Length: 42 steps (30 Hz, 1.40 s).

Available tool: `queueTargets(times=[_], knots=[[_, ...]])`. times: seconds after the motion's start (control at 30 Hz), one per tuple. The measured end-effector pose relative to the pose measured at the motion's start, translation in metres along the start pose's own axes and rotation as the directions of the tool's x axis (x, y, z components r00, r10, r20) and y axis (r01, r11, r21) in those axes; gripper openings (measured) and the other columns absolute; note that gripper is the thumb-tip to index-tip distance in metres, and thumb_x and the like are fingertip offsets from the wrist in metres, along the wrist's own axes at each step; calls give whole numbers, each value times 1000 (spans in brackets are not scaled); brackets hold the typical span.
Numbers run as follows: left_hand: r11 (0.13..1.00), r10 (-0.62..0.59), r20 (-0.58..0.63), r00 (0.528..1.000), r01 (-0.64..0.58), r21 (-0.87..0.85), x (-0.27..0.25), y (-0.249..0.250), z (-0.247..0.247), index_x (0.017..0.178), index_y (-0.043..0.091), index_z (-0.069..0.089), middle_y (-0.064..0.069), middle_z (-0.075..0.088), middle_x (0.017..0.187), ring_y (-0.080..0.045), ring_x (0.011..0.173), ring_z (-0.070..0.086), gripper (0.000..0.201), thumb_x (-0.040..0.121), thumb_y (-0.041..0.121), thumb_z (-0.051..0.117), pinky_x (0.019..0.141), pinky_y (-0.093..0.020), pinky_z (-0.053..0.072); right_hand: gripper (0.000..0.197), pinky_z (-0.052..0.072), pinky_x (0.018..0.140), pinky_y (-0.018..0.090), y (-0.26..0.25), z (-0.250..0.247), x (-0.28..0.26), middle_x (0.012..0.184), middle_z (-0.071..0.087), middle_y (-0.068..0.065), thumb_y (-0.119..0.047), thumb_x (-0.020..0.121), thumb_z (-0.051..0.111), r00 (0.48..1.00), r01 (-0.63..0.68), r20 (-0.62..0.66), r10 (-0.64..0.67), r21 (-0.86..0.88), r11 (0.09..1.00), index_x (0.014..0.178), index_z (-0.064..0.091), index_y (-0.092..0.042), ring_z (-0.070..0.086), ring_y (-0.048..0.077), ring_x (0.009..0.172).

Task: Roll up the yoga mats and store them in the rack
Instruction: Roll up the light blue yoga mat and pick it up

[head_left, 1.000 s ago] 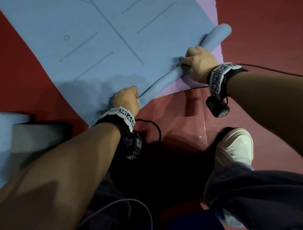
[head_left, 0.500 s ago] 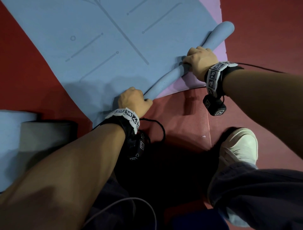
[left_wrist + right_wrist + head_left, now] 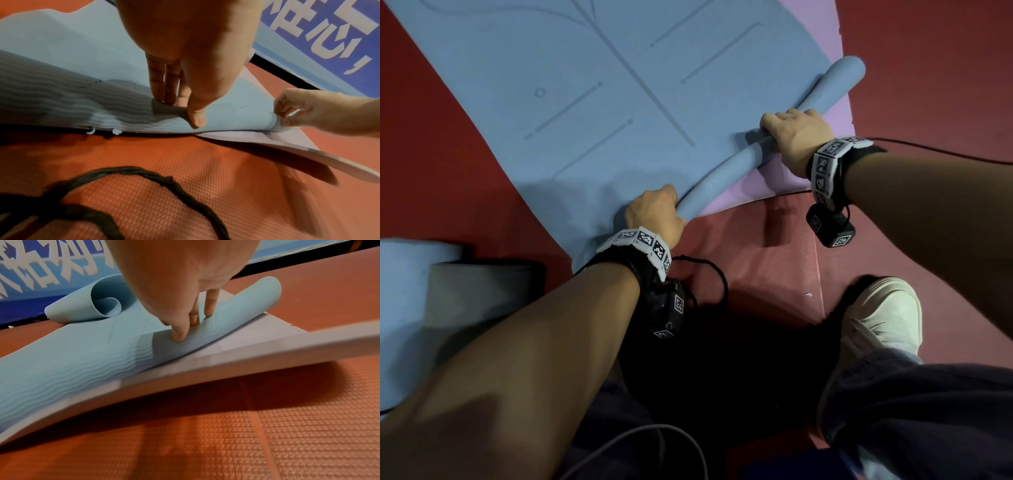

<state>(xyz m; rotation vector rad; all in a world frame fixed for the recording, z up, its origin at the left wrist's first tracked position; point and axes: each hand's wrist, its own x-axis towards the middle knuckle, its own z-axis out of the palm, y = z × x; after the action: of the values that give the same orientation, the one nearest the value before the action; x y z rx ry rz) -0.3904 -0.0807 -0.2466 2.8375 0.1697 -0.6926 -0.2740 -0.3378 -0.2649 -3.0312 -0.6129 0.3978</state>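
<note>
The blue yoga mat (image 3: 592, 113) lies spread on the red floor (image 3: 945, 68), filling the upper left of the head view. Its near edge is rolled into a thin tube (image 3: 726, 173) whose long axis runs from lower centre up to the upper right. The left hand (image 3: 654, 212) grips the tube's lower end; the right hand (image 3: 796, 137) curls over it further up. A lilac mat (image 3: 753, 186) lies beneath.

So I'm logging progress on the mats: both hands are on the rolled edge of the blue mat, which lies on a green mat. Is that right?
Not quite. The mat under the blue mat is lilac, not green, as the head view shows. The rest holds: the left hand and right hand both grip its rolled edge.
</note>
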Motion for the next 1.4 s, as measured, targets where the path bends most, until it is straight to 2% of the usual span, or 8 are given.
queueTargets(times=[0.2, 0.4, 0.67, 0.8, 1.1, 1.23, 1.33, 1.4], knots=[[997, 17, 32, 999, -19, 75, 17, -1, -14, 113, 22, 70, -10, 70, 110, -34, 103, 65, 22, 91, 25, 68, 88, -37, 51, 28, 34, 92, 41, 0, 1, 7, 106, 63, 11, -1, 86, 52, 1000, -5, -25, 5, 5, 1000, 111, 58, -11, 52, 33, 105], [1000, -22, 28, 999, 22, 1, 26, -8, -9, 112, 26, 73, -8, 65, 117, -34, 109, 60, 23, 91, 20, 64, 92, -39, 52, 28, 35, 85, 45, -7, 3, 6, 109, 54, 17, -5, 85, 56, 989, -56, -140, 50, -34, 998, 107, 71, -14, 48, 40, 104], [995, -57, 9, 998, 57, -81, 25, -11, -9, 108, 26, 64, -7, 68, 111, -33, 101, 64, 20, 89, 19, 66, 88, -38, 53, 27, 38, 73, 40, -10, 9, -2, 102, 54, 15, -11, 81, 56, 989, 2, -148, -2, 2, 1000, 102, 71, -8, 51, 37, 91], [995, -42, -35, 999, 39, -94, 23, -12, -8, 102, 23, 63, -6, 67, 107, -33, 99, 63, 13, 90, 22, 68, 86, -39, 53, 38, 38, 82, 44, -7, 9, -5, 110, 53, 12, -18, 77, 66, 990, 19, -143, -19, -2, 1000, 115, 67, -14, 49, 36, 99], [993, -36, -56, 998, 29, -113, 26, -20, -6, 108, 24, 70, -7, 59, 115, -33, 109, 58, 15, 94, 23, 63, 89, -40, 50, 32, 36, 88, 43, -13, -5, 15, 115, 55, 8, -13, 89, 60, 999, -13, -53, 13, -8, 1000, 118, 68, -22, 47, 35, 106], [999, -36, -70, 997, 33, -41, 19, -13, -12, 109, 24, 72, -8, 54, 122, -34, 113, 51, 26, 95, 29, 51, 87, -40, 45, 34, 37, 90, 43, -15, -12, 25, 117, 56, 8, -16, 92, 56, 1000, -11, 3, 11, -11, 1000, 123, 65, -27, 48, 34, 109], [996, 3, -43, 999, 1, 86, 17, -9, -12, 110, 21, 71, -7, 52, 120, -32, 112, 49, 32, 88, 42, 62, 89, -41, 48, 37, 37, 91, 43, -17, -13, 29, 117, 57, 9, -13, 91, 55, 999, -34, 17, 34, -22, 999, 127, 60, -22, 49, 33, 111], [988, 26, -5, 1000, -25, 154, 20, -10, -13, 117, 20, 69, -6, 53, 120, -31, 113, 51, 34, 86, 35, 69, 86, -41, 47, 42, 37, 92, 43, -19, -13, 31, 119, 57, 9, -7, 88, 55, 998, -61, 18, 61, -11, 998, 129, 52, -17, 50, 33, 112]])
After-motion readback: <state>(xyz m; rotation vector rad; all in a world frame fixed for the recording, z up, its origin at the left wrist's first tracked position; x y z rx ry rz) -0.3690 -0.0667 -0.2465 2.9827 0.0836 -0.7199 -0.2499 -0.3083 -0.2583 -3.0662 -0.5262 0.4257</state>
